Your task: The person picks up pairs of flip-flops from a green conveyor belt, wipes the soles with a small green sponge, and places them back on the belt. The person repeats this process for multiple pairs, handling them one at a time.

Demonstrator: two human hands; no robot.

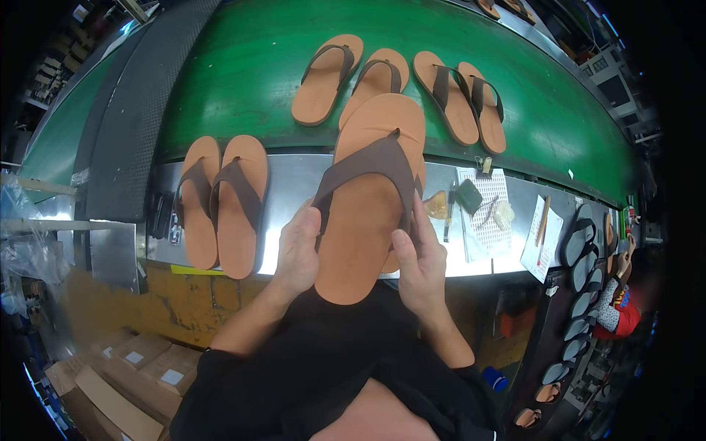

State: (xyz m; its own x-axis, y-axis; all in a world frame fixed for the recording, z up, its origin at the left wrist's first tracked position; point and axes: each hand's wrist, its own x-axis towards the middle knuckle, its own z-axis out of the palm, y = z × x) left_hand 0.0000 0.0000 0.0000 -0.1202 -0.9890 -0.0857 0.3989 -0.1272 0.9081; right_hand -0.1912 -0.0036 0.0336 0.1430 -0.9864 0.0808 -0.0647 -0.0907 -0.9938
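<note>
I hold a tan flip-flop (360, 235) with a dark brown strap up in front of me, toe end pointing away. My left hand (298, 250) is closed on its left edge. On the opposite edge, my right hand (421, 268) grips with the thumb near the strap's end. Part of another tan sole (392, 262) shows behind it; whether I hold that one too is hidden. To the left, a matching pair of flip-flops (239, 228) lies on the metal ledge (290, 173).
Beyond the ledge runs a green conveyor belt (243, 81) with two more pairs of flip-flops (450, 106). Clipped papers (485, 235) and small lumps of material (468, 196) lie at right. A rack of sandals (581, 272) and another person's sleeve (609, 309) are far right; cardboard boxes (147, 367) stand lower left.
</note>
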